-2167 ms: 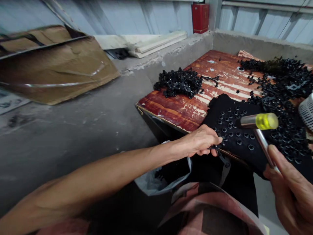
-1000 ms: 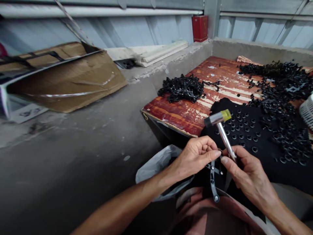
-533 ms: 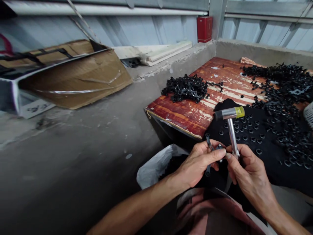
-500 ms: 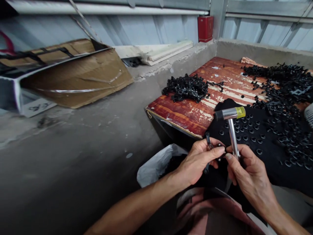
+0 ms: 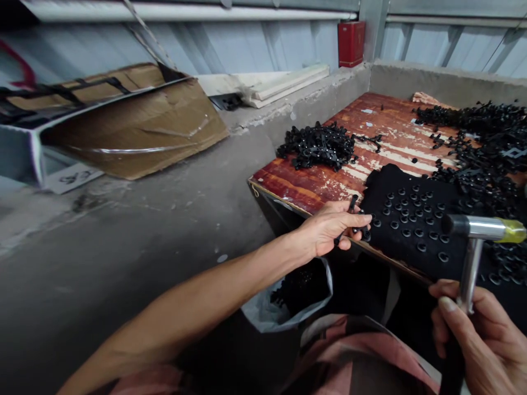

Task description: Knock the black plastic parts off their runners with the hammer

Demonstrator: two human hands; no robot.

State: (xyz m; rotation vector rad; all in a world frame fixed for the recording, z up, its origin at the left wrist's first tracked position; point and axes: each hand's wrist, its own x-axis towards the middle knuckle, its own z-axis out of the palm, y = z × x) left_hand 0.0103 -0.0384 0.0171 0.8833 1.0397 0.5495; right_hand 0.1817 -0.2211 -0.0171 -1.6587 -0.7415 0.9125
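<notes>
Between the thumb and fingers of my left hand (image 5: 335,224) are small black plastic parts (image 5: 353,204), held over the table's front edge; the fingers partly hide their shape. My right hand (image 5: 480,323) grips a mallet (image 5: 473,263) at the lower right. Its head is silver, with a black face on the left and a yellow face on the right. Beyond both hands, a black cloth (image 5: 395,181) covers the near part of the table, and several small black rings (image 5: 405,213) lie spread out on it.
A worn reddish wooden tabletop (image 5: 296,186) bears a pile of black parts (image 5: 319,144) and a larger heap (image 5: 489,129) at right. Below the left hand hangs a white plastic bag (image 5: 263,318) with black pieces inside. A cardboard box (image 5: 164,131) and red tin (image 5: 351,44) stand by the wall.
My hands have moved apart. The left went up slightly to the table edge with the black parts; the right moved right and down with the mallet. The bag's opening now shows.
</notes>
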